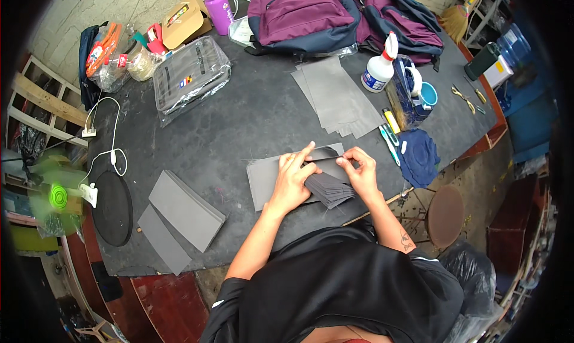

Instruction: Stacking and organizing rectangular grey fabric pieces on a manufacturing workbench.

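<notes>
Close in front of me on the dark table, several grey fabric pieces [261, 181] lie in a flat pile. On top of it rests a folded bundle of grey fabric pieces [330, 190], its layered edges fanned toward me. My left hand [293, 178] presses the bundle with its thumb, its fingers reaching over the far side. With thumb and fingertips, my right hand [361, 173] pinches the edge of one grey fabric piece [326, 153], which curls up between both hands. The left palm's underside is hidden.
At left lie a grey stack [186, 208] and a round black disc [113, 208]; a green fan [58, 196] stands beyond the edge. More grey sheets [341, 98], a spray bottle [379, 65], a toothbrush [390, 144] and a navy cloth [420, 158] lie right. Backpacks [305, 14] stand behind.
</notes>
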{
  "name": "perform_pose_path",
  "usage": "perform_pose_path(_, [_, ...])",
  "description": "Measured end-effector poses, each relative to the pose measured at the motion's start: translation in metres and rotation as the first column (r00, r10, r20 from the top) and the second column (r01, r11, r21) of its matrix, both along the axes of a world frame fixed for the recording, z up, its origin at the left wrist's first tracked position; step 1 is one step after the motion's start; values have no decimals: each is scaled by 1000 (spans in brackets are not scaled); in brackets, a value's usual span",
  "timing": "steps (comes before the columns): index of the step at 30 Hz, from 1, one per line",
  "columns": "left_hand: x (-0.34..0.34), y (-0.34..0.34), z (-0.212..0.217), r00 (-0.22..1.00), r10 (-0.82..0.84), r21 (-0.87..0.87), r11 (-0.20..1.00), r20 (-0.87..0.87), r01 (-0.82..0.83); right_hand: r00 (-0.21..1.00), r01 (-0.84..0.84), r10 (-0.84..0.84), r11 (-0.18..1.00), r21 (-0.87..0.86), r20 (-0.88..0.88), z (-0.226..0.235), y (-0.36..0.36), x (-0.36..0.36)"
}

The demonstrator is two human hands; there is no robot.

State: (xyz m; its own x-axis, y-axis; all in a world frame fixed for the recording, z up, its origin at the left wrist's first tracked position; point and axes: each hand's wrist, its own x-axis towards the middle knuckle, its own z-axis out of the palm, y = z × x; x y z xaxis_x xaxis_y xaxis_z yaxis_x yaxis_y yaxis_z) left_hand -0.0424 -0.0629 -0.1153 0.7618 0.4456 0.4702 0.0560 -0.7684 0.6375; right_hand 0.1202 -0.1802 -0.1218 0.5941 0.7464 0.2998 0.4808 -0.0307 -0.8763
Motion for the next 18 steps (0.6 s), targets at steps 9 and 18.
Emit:
perform_pose_path(9, [0,-4,14,999,25,-42,999,-40,-26,998,27,-30,998,-51,-58,5,-1,-3])
perform_pose_path(18, [1,2,2,1000,8,46,999,-15,-7,1000,11,-11,1000,22,27,0,0,0])
